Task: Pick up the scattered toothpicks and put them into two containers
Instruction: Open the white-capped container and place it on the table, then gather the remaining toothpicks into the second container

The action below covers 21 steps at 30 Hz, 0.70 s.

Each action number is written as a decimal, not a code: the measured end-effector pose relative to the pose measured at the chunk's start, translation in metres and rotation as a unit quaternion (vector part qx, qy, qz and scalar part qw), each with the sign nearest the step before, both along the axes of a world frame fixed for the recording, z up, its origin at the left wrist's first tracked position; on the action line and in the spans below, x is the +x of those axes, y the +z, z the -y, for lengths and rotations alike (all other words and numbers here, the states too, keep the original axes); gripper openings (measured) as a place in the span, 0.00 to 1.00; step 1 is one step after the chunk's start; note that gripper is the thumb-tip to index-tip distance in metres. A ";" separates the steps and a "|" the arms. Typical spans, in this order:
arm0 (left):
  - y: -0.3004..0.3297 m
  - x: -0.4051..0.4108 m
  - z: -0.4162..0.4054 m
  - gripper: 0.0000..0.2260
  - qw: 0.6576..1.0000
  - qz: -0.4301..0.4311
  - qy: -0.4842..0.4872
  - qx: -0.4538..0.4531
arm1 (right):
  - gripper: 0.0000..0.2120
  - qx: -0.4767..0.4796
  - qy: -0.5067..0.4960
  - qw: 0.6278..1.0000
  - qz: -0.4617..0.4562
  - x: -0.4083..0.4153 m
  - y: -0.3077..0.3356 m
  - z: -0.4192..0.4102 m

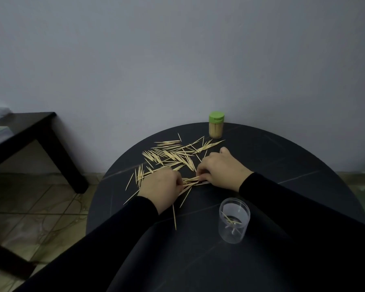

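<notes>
Left hand (159,187): I see it pinching a few toothpicks.
Right hand (221,168): pinching the same bundle (193,180).
Toothpicks (173,153): scattered on the round table (282,161).
Clear cup (234,220): near me, few sticks inside.
Green-lid jar (216,125): far edge, full.

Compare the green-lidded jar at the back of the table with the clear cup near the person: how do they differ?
The jar has a green lid on; the cup is open-topped. The jar is packed with upright toothpicks; the cup holds only a few, lying at the bottom. The jar stands at the far edge by the wall; the cup stands near the person, close to the right sleeve. Both stand upright on the dark round table and have see-through walls.
</notes>
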<state>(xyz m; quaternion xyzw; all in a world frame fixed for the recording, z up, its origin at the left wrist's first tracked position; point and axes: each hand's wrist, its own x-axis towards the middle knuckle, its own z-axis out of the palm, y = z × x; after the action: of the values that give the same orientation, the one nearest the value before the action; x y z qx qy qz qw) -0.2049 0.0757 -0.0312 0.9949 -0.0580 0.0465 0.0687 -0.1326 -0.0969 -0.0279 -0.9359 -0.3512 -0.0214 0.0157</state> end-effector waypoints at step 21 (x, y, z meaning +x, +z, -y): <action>0.017 0.008 0.025 0.04 0.994 -0.023 0.015 -0.106 | 0.09 0.141 -0.136 0.980 -0.041 -0.037 0.025 0.044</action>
<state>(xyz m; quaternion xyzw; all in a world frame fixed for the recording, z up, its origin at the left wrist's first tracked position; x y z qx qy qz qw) -0.1965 0.0506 -0.0138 0.9834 -0.0363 0.0307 0.1748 -0.1692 -0.1405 -0.0030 -0.9636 -0.2128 -0.0344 0.1583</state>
